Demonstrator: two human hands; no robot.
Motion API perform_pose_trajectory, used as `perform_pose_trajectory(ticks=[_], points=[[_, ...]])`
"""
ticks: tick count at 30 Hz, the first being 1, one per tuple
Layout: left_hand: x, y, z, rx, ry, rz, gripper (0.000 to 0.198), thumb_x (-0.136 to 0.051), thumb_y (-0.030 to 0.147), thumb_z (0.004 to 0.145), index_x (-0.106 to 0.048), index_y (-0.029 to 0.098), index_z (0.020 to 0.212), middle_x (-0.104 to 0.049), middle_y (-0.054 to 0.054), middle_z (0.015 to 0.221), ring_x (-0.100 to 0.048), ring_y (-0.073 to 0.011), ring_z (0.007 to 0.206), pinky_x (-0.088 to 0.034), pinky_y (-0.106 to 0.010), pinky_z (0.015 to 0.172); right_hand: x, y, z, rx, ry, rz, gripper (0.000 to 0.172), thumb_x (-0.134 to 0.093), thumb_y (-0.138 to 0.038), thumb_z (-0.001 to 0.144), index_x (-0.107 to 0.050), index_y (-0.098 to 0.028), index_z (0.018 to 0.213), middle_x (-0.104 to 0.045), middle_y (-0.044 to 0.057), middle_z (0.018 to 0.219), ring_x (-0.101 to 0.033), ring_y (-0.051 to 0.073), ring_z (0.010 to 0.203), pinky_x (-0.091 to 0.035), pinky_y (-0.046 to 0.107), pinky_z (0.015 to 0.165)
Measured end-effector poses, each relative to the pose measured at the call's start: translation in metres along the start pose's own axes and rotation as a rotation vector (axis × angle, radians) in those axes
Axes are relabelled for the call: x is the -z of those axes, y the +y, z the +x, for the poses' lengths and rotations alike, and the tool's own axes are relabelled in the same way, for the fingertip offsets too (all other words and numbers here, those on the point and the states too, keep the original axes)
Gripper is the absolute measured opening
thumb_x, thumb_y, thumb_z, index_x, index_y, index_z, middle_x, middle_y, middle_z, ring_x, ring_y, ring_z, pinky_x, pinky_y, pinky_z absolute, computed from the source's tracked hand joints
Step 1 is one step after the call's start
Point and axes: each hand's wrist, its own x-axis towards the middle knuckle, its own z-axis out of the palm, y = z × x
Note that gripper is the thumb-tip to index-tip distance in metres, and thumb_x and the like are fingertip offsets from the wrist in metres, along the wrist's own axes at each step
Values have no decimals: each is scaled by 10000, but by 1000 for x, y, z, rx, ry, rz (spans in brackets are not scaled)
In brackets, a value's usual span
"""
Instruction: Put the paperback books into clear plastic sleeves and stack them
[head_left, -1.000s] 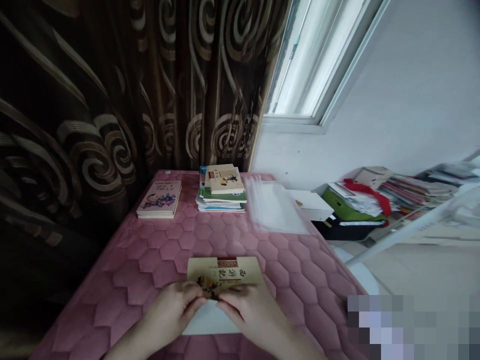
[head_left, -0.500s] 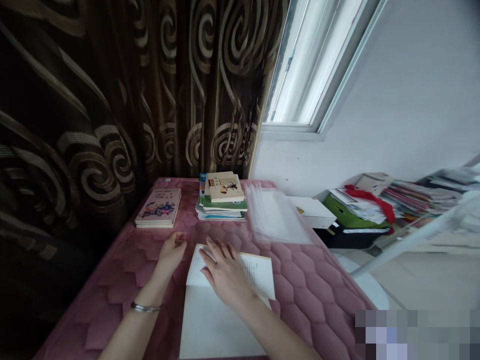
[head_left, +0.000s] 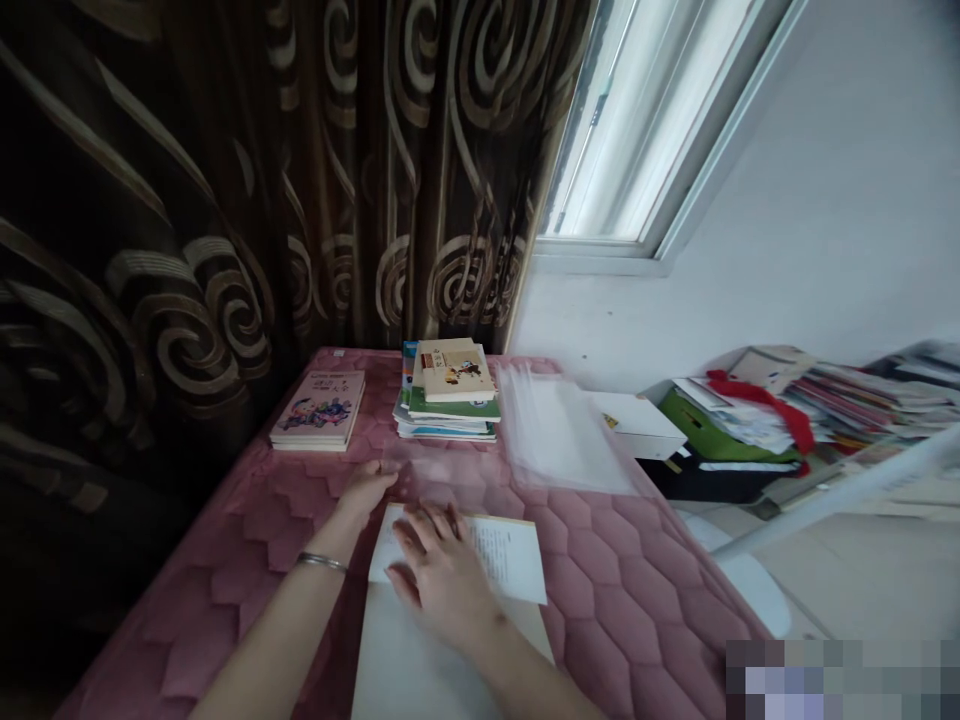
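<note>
"Padding [head_left: 622, 590], pink and quilted, carries everything, with the open book [head_left: 420, 660] lying on it. How would that handle?"

"Light, I'd judge, with a cover that flexes and thin leaves likely to spring up. Best held near the fold, or pressed flat under a palm."

"And the pile of clear sheets [head_left: 562, 430]?"

"It's beyond the open book, to its right. Slippery and easily creased, I'd guess. So is the clear film [head_left: 450, 468] just past the book's far edge: take it by a corner, with fingertips."

"What about each grip?"

"The right hand [head_left: 439, 565] rests on the book's printed pages, fingers loosely spread, grasping nothing. The left hand [head_left: 370, 490] is beside the book's far left corner, thumb and fingers close together by the film's edge; whether they pinch it, I can't tell."
</note>
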Motion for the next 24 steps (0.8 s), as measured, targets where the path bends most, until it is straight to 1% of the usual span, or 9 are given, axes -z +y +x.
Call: perform_pose_trajectory(ticks=[3, 5, 7, 10, 13, 16, 20, 24], points=[[5, -6, -15, -101, -68, -154, 220, -645, 259, 720, -582, 175, 912, -737, -50, 819, -697, -168, 681, -531, -300, 697, -1, -1, -1, -12, 8, 6, 425, -450, -466, 937, -547, -213, 1264, -573, 78, 1315, -442, 274, 1246, -271, 533, 1082], [8, -13, -24, -189, -112, -236, 330, -686, 350, 697, -590, 170, 957, -745, -77, 871, -707, -207, 756, -527, -339, 753, -2, -1, -1, -17, 26, 4, 398, -443, -446, 946, -548, -222, 1258, -574, 76, 1310, -450, 266, 1239, -289, 524, 1070], [11, -19, -30, -236, -126, -266, 404, -710, 397, 673, -604, 166, 987, -748, -96, 922, -702, -237, 831, -513, -363, 800, -3, -1, -1, -17, 50, -5, 371, -449, -431, 948, -558, -231, 1241, -580, 74, 1298, -463, 262, 1224, -301, 516, 1061], [11, -25, -36, -245, -128, -303, 443, -725, 387, 656, -615, 163, 1023, -742, -111, 984, -685, -252, 912, -492, -378, 855, -5, -1, 0, -16, 95, -24, 357, -472, -423, 940, -569, -234, 1227, -585, 75, 1291, -469, 261, 1219, -305, 507, 1062], [10, -27, -40, -237, -156, -331, 455, -738, 358, 644, -617, 167, 1038, -738, -106, 1004, -675, -242, 946, -479, -368, 891, -6, 0, 1, -25, 119, -31, 359, -507, -416, 925, -574, -234, 1227, -580, 82, 1297, -456, 255, 1238, -297, 496, 1077], [8, -28, -43, -236, -158, -317, 454, -741, 347, 641, -607, 179, 1041, -742, -73, 942, -678, -225, 918, -492, -341, 858, -7, 2, 2, -19, 122, -31, 352, -518, -406, 920, -584, -233, 1220, -566, 77, 1319, -441, 251, 1254, -290, 487, 1089], [3, -33, -41, -305, -114, -225, 412, -697, 316, 673, -601, 169, 1046, -727, -30, 831, -676, -181, 793, -500, -274, 742, -8, 3, 2, 2, 134, -32, 369, -522, -384, 919, -576, -215, 1243, -557, 79, 1330, -418, 249, 1276, -284, 481, 1105], [-1, -38, -39, -351, -93, -153, 458, -627, 317, 712, -560, 160, 1137, -714, -19, 802, -659, -163, 724, -489, -254, 681, -3, 1, 2, -10, 87, 10, 372, -528, -355, 913, -573, -210, 1252, -551, 83, 1335, -411, 249, 1283, -290, 483, 1113]])
